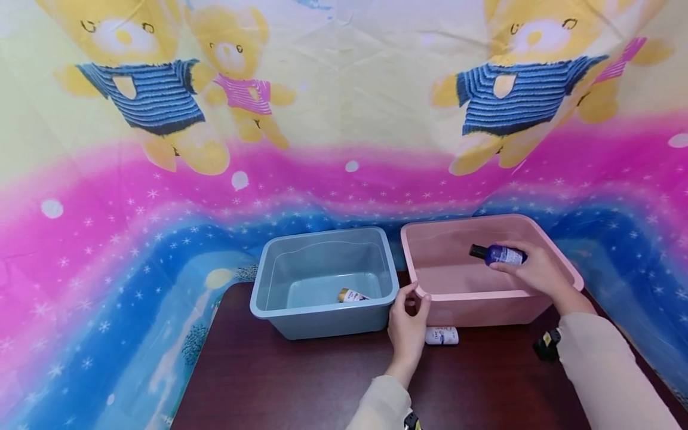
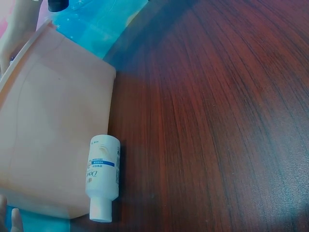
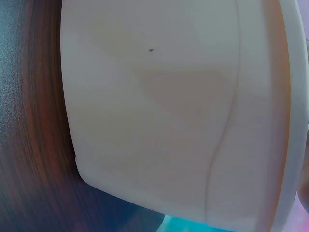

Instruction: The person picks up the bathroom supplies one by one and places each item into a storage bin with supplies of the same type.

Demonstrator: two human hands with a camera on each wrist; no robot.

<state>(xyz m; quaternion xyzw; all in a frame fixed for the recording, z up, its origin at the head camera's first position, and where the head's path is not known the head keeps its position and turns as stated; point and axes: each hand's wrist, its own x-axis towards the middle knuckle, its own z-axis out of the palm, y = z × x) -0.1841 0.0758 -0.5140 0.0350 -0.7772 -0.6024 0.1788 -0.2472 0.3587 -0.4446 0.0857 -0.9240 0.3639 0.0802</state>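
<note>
In the head view my right hand grips a dark purple bottle with a black cap and a pale label. It holds the bottle on its side over the pink bin. My left hand rests at that bin's near left corner, fingers at the rim. A white bottle lies on the table against the bin's front wall; its Dove label shows in the left wrist view. A small gold-capped bottle lies inside the blue-grey bin, partly hidden by the front rim. The right wrist view shows mostly the pink bin's outer wall.
Both bins stand side by side on a dark brown wooden table. Behind them hangs a cloth printed with teddy bears, running down past the table's left and right edges.
</note>
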